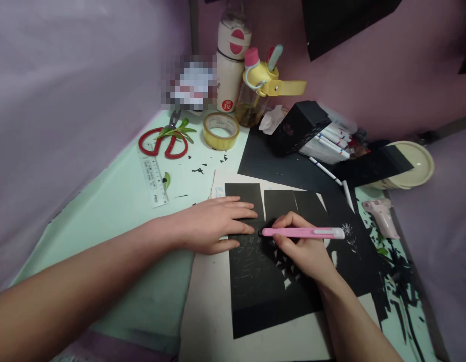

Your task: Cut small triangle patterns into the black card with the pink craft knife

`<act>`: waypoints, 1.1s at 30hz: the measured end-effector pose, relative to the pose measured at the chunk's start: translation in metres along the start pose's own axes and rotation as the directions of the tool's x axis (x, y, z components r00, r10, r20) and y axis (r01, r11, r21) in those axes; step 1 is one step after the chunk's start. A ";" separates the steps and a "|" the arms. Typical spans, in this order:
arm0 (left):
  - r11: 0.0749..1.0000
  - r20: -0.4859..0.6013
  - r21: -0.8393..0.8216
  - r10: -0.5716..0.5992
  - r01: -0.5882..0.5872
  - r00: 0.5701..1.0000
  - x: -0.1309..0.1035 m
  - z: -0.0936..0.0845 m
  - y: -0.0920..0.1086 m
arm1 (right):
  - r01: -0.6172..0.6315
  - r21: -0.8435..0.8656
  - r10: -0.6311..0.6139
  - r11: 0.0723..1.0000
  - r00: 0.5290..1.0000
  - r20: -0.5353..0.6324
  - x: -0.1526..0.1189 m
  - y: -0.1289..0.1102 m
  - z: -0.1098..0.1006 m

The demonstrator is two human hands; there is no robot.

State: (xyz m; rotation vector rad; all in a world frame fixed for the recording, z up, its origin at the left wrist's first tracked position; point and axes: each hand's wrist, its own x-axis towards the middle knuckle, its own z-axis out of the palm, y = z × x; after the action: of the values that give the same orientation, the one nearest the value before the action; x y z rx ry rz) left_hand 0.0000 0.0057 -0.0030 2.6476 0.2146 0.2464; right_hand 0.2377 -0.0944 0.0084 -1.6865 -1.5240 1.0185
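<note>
My left hand lies flat on a sheet of black paper, fingers stretched out and slightly apart. In my right hand is a slim pink pen-style craft knife, held in a pinch and lying almost level. Its dark tip meets the paper beside my left fingertips. Faint pale marks cover the sheet's left part, and small triangular holes show near my right hand. Under the black paper is a pale board. The paper's far edge is split by slits into strips.
Red-handled scissors, a clear ruler and a tape roll lie at the left. Behind stand a white bottle and a yellow-lidded bottle. White markers, a cream tub and black scraps are on the right.
</note>
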 end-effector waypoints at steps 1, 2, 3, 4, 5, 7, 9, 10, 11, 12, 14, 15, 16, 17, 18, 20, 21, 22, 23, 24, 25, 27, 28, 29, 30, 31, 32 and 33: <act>1.000 -0.003 -0.001 0.001 -0.001 1.000 0.000 0.000 0.000 | 0.000 -0.005 0.000 1.000 1.000 0.001 0.000 0.000 0.000; 1.000 -0.002 0.001 -0.001 0.001 1.000 0.000 0.001 -0.001 | 0.003 -0.008 -0.003 1.000 1.000 0.002 0.000 0.000 0.000; 1.000 0.003 0.005 -0.003 0.003 1.000 0.000 0.001 -0.001 | 0.008 -0.011 -0.008 1.000 1.000 0.004 0.000 0.000 0.000; 1.000 0.008 0.010 -0.004 0.004 1.000 0.000 0.001 -0.001 | 0.013 -0.011 -0.013 1.000 1.000 0.003 0.000 0.000 0.000; 1.000 0.012 0.014 -0.005 0.004 1.000 0.000 0.001 -0.001 | 0.017 -0.011 -0.017 1.000 1.000 0.001 0.000 0.000 0.000; 1.000 0.014 0.015 0.000 -0.001 1.000 0.000 0.001 -0.001 | 0.016 -0.009 -0.016 1.000 1.000 0.000 0.001 0.000 0.000; 1.000 0.006 0.008 0.006 -0.006 1.000 0.000 0.001 -0.001 | 0.015 -0.006 -0.015 1.000 1.000 0.003 0.001 0.000 0.000; 1.000 0.000 0.001 0.007 -0.007 1.000 0.000 0.001 -0.001 | 0.015 -0.006 -0.015 1.000 1.000 0.003 0.001 -0.001 0.000; 1.000 -0.007 -0.005 0.007 -0.007 1.000 0.000 0.001 -0.001 | 0.020 -0.010 -0.020 1.000 1.000 0.002 0.001 -0.001 0.000; 1.000 -0.015 -0.012 0.006 -0.007 1.000 -0.001 0.001 -0.001 | 0.025 -0.014 -0.025 1.000 1.000 0.000 0.001 -0.001 0.000; 1.000 -0.025 -0.021 0.006 -0.007 1.000 0.000 0.001 -0.001 | 0.030 -0.024 -0.030 0.999 1.000 -0.006 0.001 -0.002 0.001; 1.000 -0.027 -0.022 0.006 -0.007 1.000 0.000 0.001 -0.001 | 0.031 -0.027 -0.031 0.999 0.999 -0.010 0.001 -0.002 0.001; 1.000 -0.027 -0.022 0.007 -0.007 1.000 0.000 0.001 -0.001 | 0.032 -0.027 -0.032 0.999 0.999 -0.013 0.001 -0.002 0.001; 1.000 -0.026 -0.021 0.006 -0.007 1.000 0.000 0.001 -0.001 | 0.032 -0.025 -0.032 0.999 0.999 -0.015 0.001 -0.001 0.002; 1.000 -0.024 -0.019 0.006 -0.006 1.000 0.000 0.001 -0.001 | 0.032 -0.022 -0.033 0.999 0.999 -0.018 0.001 -0.001 0.002; 1.000 -0.014 -0.014 0.005 -0.005 1.000 0.000 0.001 -0.001 | 0.039 -0.017 -0.040 0.999 0.999 -0.022 0.001 -0.001 0.003; 1.000 -0.008 -0.010 0.004 -0.004 1.000 0.000 0.001 -0.001 | 0.043 -0.015 -0.044 0.999 0.999 -0.024 0.001 0.000 0.003; 1.000 -0.004 -0.008 0.002 -0.002 1.000 0.000 0.001 -0.001 | 0.048 -0.014 -0.048 0.999 0.998 -0.026 0.001 0.000 0.003; 1.000 -0.003 -0.008 0.002 -0.002 1.000 0.000 0.001 -0.001 | 0.051 -0.014 -0.052 0.999 0.998 -0.028 0.001 0.000 0.003; 1.000 -0.006 -0.011 0.002 -0.002 1.000 -0.001 0.001 -0.001 | 0.053 -0.013 -0.053 0.999 0.998 -0.028 0.001 0.000 0.003; 1.000 -0.012 -0.016 0.001 -0.002 1.000 -0.001 0.001 -0.001 | 0.052 -0.013 -0.053 0.999 0.998 -0.028 0.001 -0.001 0.003; 1.000 -0.023 -0.024 0.004 -0.004 1.000 -0.001 0.001 0.000 | 0.049 -0.013 -0.050 0.999 0.998 -0.031 0.002 -0.001 0.003; 1.000 -0.025 -0.025 0.004 -0.005 1.000 -0.001 0.001 0.000 | 0.050 -0.017 -0.051 0.999 0.998 -0.033 0.002 -0.001 0.003; 1.000 -0.025 -0.022 0.005 -0.005 1.000 0.000 0.000 0.000 | 0.052 -0.024 -0.053 0.998 0.998 -0.036 0.002 0.000 0.003; 1.000 -0.022 -0.019 0.004 -0.004 1.000 0.000 0.000 0.000 | 0.056 -0.030 -0.057 0.998 0.998 -0.038 0.002 0.000 0.003; 1.000 -0.019 -0.015 0.003 -0.004 1.000 0.000 0.000 0.000 | 0.058 -0.034 -0.059 0.998 0.997 -0.039 0.002 0.000 0.003; 1.000 -0.016 -0.011 0.002 -0.002 1.000 0.000 0.000 0.000 | 0.058 -0.036 -0.059 0.998 0.997 -0.039 0.003 0.000 0.003; 1.000 -0.012 -0.009 0.000 0.000 1.000 0.000 0.000 0.000 | 0.056 -0.034 -0.057 0.998 0.998 -0.038 0.003 0.000 0.002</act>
State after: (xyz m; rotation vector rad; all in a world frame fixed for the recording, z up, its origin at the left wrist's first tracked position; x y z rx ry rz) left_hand 0.0000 0.0058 -0.0026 2.6378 0.2169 0.2625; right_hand 0.2357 -0.0920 0.0072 -1.6664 -1.5628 0.9311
